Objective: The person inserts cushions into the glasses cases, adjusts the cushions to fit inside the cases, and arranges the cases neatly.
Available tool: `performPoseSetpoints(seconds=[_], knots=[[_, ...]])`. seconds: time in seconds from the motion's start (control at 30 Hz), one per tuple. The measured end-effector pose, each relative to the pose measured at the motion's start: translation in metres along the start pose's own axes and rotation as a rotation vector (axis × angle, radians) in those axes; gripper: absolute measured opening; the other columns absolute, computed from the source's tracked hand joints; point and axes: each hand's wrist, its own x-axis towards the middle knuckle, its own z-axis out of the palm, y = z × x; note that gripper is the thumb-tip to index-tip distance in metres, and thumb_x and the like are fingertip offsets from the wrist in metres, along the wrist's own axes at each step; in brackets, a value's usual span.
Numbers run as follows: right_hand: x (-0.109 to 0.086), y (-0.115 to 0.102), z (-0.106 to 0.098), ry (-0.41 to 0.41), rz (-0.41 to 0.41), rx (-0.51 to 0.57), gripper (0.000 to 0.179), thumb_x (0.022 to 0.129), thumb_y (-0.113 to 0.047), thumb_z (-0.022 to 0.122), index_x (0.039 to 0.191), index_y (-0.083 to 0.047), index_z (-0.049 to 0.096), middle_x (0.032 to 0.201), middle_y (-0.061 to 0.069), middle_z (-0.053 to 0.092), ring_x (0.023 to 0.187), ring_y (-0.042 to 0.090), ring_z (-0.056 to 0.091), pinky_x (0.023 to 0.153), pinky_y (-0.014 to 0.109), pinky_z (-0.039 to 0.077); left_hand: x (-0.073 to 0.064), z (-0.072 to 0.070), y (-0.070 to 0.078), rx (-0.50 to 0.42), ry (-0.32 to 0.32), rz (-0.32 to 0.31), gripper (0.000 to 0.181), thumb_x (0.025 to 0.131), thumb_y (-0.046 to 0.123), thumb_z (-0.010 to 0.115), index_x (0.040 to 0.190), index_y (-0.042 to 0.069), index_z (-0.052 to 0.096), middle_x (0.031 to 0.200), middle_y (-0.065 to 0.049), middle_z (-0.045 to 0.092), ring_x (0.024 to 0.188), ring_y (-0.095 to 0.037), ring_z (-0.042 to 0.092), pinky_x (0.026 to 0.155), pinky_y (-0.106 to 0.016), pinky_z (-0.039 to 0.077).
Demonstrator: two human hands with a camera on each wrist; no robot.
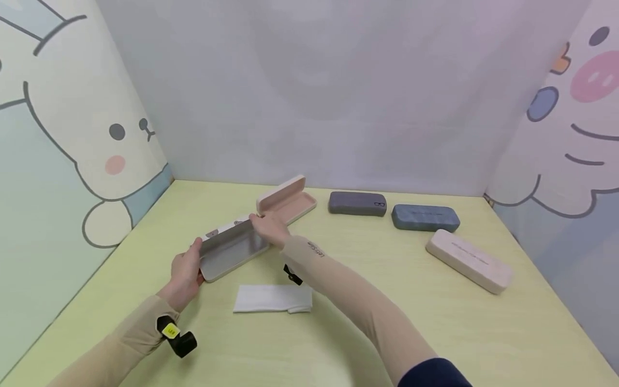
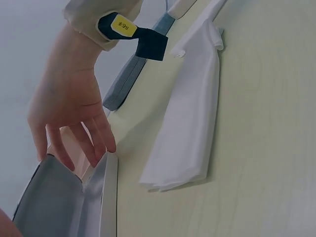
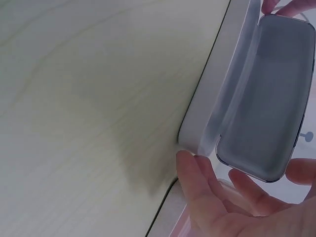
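A glasses case point(image 1: 233, 251) with a white outside and a grey lining lies with its lid raised, left of the table's middle. My left hand point(image 1: 185, 273) grips its left end, thumb up at the lid's edge. At the other end my right hand point(image 1: 271, 228) holds the case, and in the right wrist view its thumb and fingers reach around the corner of the lid and base. The grey interior point(image 3: 269, 94) shows nothing inside. Just behind my right hand stands a pink glasses case point(image 1: 296, 208), its lid raised too.
A folded white cloth point(image 1: 272, 299) lies in front of the held case. Toward the back right are a dark grey glasses case point(image 1: 355, 204), a blue one point(image 1: 425, 218) and a pale pink one point(image 1: 469, 261), all closed. A curtain point(image 1: 329, 97) hangs behind the table.
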Motion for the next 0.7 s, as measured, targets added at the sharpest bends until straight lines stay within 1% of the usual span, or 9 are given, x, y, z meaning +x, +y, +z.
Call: performPoseSetpoints(seconds=[0.03,0.1,0.17,0.23,0.27,0.33,0.4,0.5,0.7], knots=[[-0.001,0.002,-0.002,-0.014,0.005,0.003,0.058,0.099,-0.049,0.037,0.139,-0.008,0.049,0.123,0.009,0.063,0.113,0.024,0.059,0.096,0.039,0.048,-0.001,0.0,-0.001,0.004,-0.01,-0.001,0.084,0.097,0.056,0.029,0.152,-0.003,0.002,0.155,-0.02,0.021,0.124,-0.02,0.038,0.1,-0.03,0.04],[-0.002,0.006,-0.005,-0.028,0.026,0.005,0.052,0.099,-0.049,0.038,0.127,-0.009,0.056,0.095,0.006,0.066,0.083,0.02,0.062,0.075,0.035,0.052,-0.002,0.0,-0.001,0.013,-0.024,-0.003,0.085,0.097,0.056,0.03,0.152,-0.003,0.003,0.154,-0.02,0.022,0.122,-0.02,0.039,0.095,-0.028,0.042],[-0.004,0.009,-0.009,-0.043,0.053,0.007,0.045,0.098,-0.049,0.039,0.114,-0.012,0.059,0.076,0.002,0.057,0.066,0.016,0.053,0.062,0.032,0.048,-0.002,0.001,-0.002,0.022,-0.031,-0.008,0.085,0.097,0.056,0.032,0.152,-0.003,0.004,0.152,-0.02,0.025,0.12,-0.019,0.041,0.091,-0.026,0.044],[-0.005,0.013,-0.012,-0.048,0.078,0.008,0.04,0.097,-0.049,0.04,0.102,-0.013,0.058,0.066,0.0,0.043,0.058,0.015,0.043,0.054,0.03,0.046,-0.002,0.002,-0.003,0.031,-0.028,-0.014,0.086,0.097,0.056,0.034,0.152,-0.003,0.006,0.15,-0.019,0.027,0.117,-0.018,0.042,0.085,-0.023,0.045],[-0.007,0.014,-0.014,-0.044,0.082,0.011,0.04,0.097,-0.049,0.041,0.1,-0.013,0.058,0.071,0.001,0.046,0.064,0.016,0.047,0.058,0.032,0.05,-0.002,0.003,-0.003,0.036,-0.026,-0.017,0.086,0.096,0.057,0.035,0.152,-0.002,0.007,0.148,-0.018,0.029,0.114,-0.017,0.042,0.083,-0.022,0.045],[-0.011,0.016,-0.02,-0.047,0.08,0.016,0.042,0.097,-0.048,0.041,0.105,-0.012,0.059,0.078,0.004,0.05,0.076,0.019,0.054,0.066,0.037,0.056,-0.003,0.004,-0.003,0.034,-0.03,-0.021,0.086,0.096,0.057,0.038,0.152,-0.001,0.009,0.149,-0.016,0.028,0.113,-0.017,0.042,0.084,-0.023,0.044],[-0.015,0.019,-0.025,-0.048,0.079,0.018,0.044,0.097,-0.047,0.041,0.111,-0.01,0.059,0.083,0.005,0.053,0.082,0.022,0.058,0.068,0.038,0.058,-0.004,0.007,-0.002,0.033,-0.04,-0.026,0.086,0.095,0.057,0.04,0.152,0.0,0.01,0.151,-0.015,0.026,0.11,-0.016,0.041,0.084,-0.024,0.042],[-0.019,0.023,-0.034,-0.049,0.081,0.01,0.047,0.097,-0.047,0.041,0.118,-0.009,0.058,0.088,0.008,0.056,0.085,0.025,0.062,0.068,0.039,0.058,-0.005,0.013,-0.001,0.024,-0.056,-0.031,0.084,0.095,0.054,0.043,0.152,0.001,0.013,0.152,-0.014,0.025,0.107,-0.016,0.042,0.081,-0.024,0.042],[-0.025,0.031,-0.052,-0.062,0.1,-0.005,0.05,0.097,-0.047,0.041,0.124,-0.008,0.056,0.098,0.017,0.062,0.086,0.03,0.064,0.071,0.042,0.058,-0.007,0.028,0.001,0.024,-0.1,-0.041,0.08,0.097,0.05,0.044,0.152,-0.001,0.015,0.15,-0.015,0.027,0.107,-0.02,0.044,0.08,-0.024,0.044]])
